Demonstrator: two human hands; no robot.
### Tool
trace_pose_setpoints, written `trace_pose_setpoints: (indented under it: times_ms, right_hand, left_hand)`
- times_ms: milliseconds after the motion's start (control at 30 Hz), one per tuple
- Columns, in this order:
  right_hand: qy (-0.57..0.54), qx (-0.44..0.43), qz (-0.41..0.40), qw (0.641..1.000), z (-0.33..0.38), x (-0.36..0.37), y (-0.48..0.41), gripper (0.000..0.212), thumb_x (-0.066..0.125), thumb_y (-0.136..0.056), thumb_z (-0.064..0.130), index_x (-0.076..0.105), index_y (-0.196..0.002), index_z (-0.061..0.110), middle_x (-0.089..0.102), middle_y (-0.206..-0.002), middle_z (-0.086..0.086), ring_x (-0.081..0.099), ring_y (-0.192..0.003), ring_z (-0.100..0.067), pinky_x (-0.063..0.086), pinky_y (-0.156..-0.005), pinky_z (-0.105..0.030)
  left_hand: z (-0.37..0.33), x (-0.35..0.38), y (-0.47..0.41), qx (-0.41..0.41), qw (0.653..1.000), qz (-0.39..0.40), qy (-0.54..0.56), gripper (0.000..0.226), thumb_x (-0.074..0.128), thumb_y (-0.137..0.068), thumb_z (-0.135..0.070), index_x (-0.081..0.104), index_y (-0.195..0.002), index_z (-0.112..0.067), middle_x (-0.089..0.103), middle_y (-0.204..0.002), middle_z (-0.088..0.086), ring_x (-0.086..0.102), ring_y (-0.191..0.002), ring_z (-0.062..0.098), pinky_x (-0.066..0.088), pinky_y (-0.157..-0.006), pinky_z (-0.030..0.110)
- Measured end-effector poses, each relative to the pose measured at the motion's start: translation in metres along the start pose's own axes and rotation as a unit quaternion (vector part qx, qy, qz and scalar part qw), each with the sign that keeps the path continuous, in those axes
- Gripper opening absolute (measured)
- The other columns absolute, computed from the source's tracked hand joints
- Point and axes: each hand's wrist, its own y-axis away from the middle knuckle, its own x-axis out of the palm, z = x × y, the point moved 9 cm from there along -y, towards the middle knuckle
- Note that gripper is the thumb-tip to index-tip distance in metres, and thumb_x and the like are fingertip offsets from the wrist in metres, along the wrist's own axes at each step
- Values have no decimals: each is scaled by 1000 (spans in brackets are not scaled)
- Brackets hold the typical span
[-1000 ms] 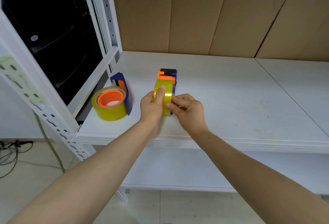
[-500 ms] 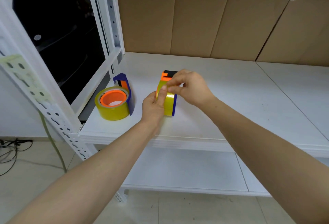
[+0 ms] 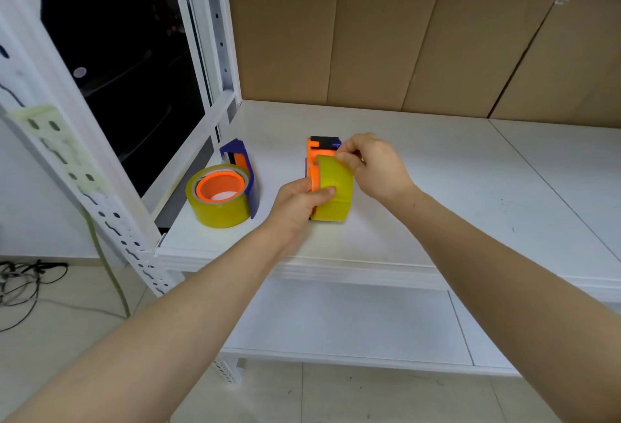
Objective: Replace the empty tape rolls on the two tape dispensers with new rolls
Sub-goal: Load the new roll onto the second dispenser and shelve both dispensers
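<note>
left hand (image 3: 297,201) closed on yellow roll (image 3: 333,190), steadying it upright on its dispenser (image 3: 323,147) at shelf (image 3: 437,187) centre | right hand (image 3: 374,165) at 2 o'clock of roll, fingertips pinched at tape edge, likely to thread it | second dispenser (image 3: 240,160) with its roll (image 3: 220,201) lies at 9 o'clock, flat, apparently loaded

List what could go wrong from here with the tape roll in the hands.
1. The right hand pinches at the top of the yellow roll; the free end could stick back or tear unevenly.
2. The left hand alone steadies the dispenser, which might tip.
3. The second dispenser sits near the shelf corner and could get knocked off.
</note>
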Motion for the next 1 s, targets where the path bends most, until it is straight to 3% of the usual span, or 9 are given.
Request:
trace_pose_setpoints:
  times_ms: [100,233,367,500,600,733,800,933,1000]
  right_hand:
    - [-7,18,10,1000,-5,1,-3,21,49,-94,19,62,-104,7,55,-116,-16,46,-89,-15,31,-74,-16]
    - [-48,56,19,997,-11,-4,-2,20,48,-94,18,61,-103,6,59,-103,-9,53,-92,-22,42,-79,-29]
    - [-185,134,13,973,-28,-4,3,11,50,-94,16,58,-93,10,56,-91,-8,53,-88,-23,51,-87,-44]
    - [-220,172,-14,960,-36,-12,5,15,48,-95,17,59,-99,7,55,-89,-7,51,-89,-21,47,-76,-35]
    - [-233,172,-29,957,-38,-20,5,17,47,-96,17,59,-102,6,55,-93,-8,51,-87,-20,44,-73,-31]
    - [-284,164,-43,944,-46,-30,8,9,50,-94,15,58,-94,10,55,-77,1,51,-74,-12,45,-65,-23]
    - [-299,152,-44,941,-48,-32,9,7,51,-94,14,57,-93,11,55,-76,2,51,-72,-10,45,-63,-21]
    - [-322,167,-38,931,-53,-38,10,9,53,-93,13,59,-87,12,57,-77,0,52,-71,-11,47,-64,-22]
    - [-394,210,-25,894,-60,-37,13,12,53,-92,10,60,-82,12,62,-73,-3,57,-66,-13,52,-61,-24]
  left_hand:
    - [-2,0,0,-10,1000,0,-1,26,67,-80,-1,66,-106,-5,70,-92,6,69,-81,18,59,-73,26]
    - [-8,-1,-1,-12,1000,-23,-4,33,76,-71,0,65,-98,-14,69,-98,8,67,-91,24,56,-82,35]
    - [-17,3,-3,6,999,-35,-23,31,79,-69,-3,63,-91,-20,69,-91,2,66,-82,18,56,-73,31]
    - [-25,3,-3,-3,997,-51,56,4,65,-84,-10,64,-82,-14,68,-70,1,65,-60,12,55,-57,21]
    - [-27,-4,-7,-10,995,-79,65,6,62,-86,-11,62,-81,-14,67,-71,3,63,-60,13,55,-59,24]
    - [-29,-13,-14,-48,988,-108,100,11,63,-86,-23,64,-83,-12,66,-54,-1,59,-47,12,51,-55,24]
    - [-33,-14,-15,-51,987,-115,99,14,62,-87,-25,64,-85,-12,65,-56,0,58,-44,12,51,-51,22]
    - [-34,-18,-14,-69,984,-138,89,19,61,-86,-26,66,-91,-9,67,-76,8,61,-63,20,54,-66,31]
    - [-33,-23,-14,-88,979,-153,98,17,61,-85,-24,65,-78,-9,66,-66,6,58,-58,19,52,-66,32]
